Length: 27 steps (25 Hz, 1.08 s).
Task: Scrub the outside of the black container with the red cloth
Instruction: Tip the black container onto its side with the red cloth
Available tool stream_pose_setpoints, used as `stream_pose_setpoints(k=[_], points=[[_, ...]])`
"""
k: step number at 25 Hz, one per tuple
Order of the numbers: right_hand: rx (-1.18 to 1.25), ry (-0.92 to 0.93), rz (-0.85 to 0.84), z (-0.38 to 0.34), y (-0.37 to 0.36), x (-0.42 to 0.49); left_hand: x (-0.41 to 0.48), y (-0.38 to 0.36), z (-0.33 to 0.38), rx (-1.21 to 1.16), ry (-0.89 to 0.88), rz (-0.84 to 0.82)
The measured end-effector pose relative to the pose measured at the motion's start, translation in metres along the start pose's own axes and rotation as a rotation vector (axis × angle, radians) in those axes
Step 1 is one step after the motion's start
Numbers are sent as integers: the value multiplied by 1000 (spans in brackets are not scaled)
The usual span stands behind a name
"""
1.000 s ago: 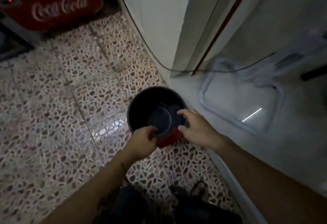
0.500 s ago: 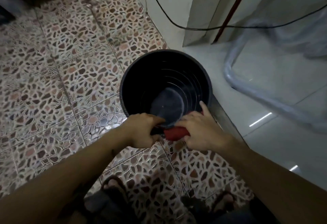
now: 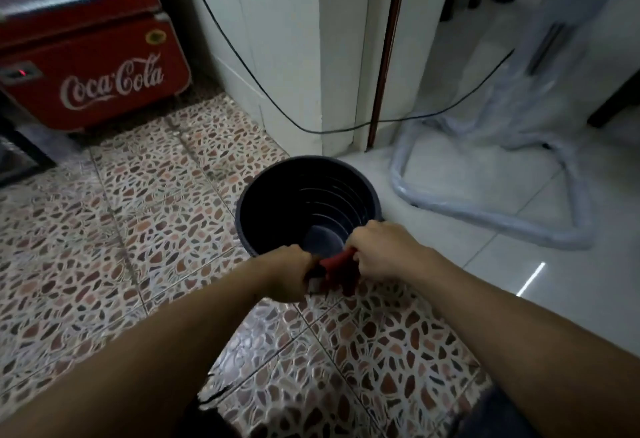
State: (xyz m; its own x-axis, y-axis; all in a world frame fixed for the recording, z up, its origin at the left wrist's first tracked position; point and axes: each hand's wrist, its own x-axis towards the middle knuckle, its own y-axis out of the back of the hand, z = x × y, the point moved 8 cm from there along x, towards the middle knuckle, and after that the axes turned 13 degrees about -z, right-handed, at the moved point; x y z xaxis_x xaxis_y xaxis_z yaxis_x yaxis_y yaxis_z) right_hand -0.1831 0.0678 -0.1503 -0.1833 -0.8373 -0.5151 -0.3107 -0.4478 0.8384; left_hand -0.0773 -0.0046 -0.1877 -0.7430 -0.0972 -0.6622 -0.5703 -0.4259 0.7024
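Observation:
The black container point(image 3: 298, 195) is a round bucket with ribbed inner walls, seen from above over the floor. My left hand point(image 3: 289, 273) is closed at its near rim. My right hand point(image 3: 381, 254) is closed on the red cloth point(image 3: 337, 269), which is bunched between the two hands against the container's near outer side. The container's near wall and most of the cloth are hidden by my hands.
A red Coca-Cola fridge point(image 3: 93, 67) stands at the back left on the pebble-pattern tiles point(image 3: 138, 230). A white wall corner point(image 3: 294, 57) with a black cable point(image 3: 346, 130) lies behind the container. A plastic-wrapped metal frame point(image 3: 485, 219) stands on the white floor to the right.
The view has pulled back and up, so the fridge shows again and the container looks smaller. Both hands stay at the near rim; the red cloth hangs lower between them.

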Motion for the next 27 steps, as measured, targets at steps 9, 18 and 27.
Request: stream_pose_setpoints(k=[9, 18, 27], points=[[299, -278, 112, 79, 12, -75, -19, -11, 42, 145, 116, 367], [547, -256, 275, 92, 19, -106, -52, 15, 62, -20, -127, 877], [560, -204, 308, 47, 12, -78, -72, -14, 3, -724, 124, 1058]])
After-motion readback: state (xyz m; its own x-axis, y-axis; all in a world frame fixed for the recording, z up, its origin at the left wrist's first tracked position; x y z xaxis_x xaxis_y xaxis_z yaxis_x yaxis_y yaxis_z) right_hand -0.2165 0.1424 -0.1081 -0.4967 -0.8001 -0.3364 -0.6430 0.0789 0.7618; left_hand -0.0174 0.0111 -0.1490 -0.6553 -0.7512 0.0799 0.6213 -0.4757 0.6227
